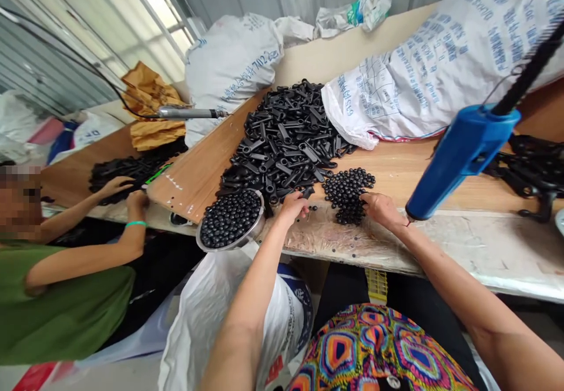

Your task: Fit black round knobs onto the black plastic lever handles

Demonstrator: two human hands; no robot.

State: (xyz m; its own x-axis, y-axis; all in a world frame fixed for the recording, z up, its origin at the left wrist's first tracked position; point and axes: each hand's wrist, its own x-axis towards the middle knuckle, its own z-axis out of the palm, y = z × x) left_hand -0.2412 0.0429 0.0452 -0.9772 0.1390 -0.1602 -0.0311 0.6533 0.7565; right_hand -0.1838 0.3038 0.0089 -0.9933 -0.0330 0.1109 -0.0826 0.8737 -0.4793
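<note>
While left fingers point(303, 204) pinch a black part point(309, 192) | right fingers point(367, 199) at beads point(346, 188), closure unclear

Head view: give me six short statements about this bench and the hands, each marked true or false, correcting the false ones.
1. The left hand holds a black part. True.
2. The right hand is at the loose black balls. True.
3. The metal bowl is filled with levers. False: it is filled with small round balls.
4. The blue tool is gripped in the left hand. False: neither hand grips it.
5. A printed white sack lies right of the lever pile. True.
6. The neighbour's top is red. False: it is green.
</note>
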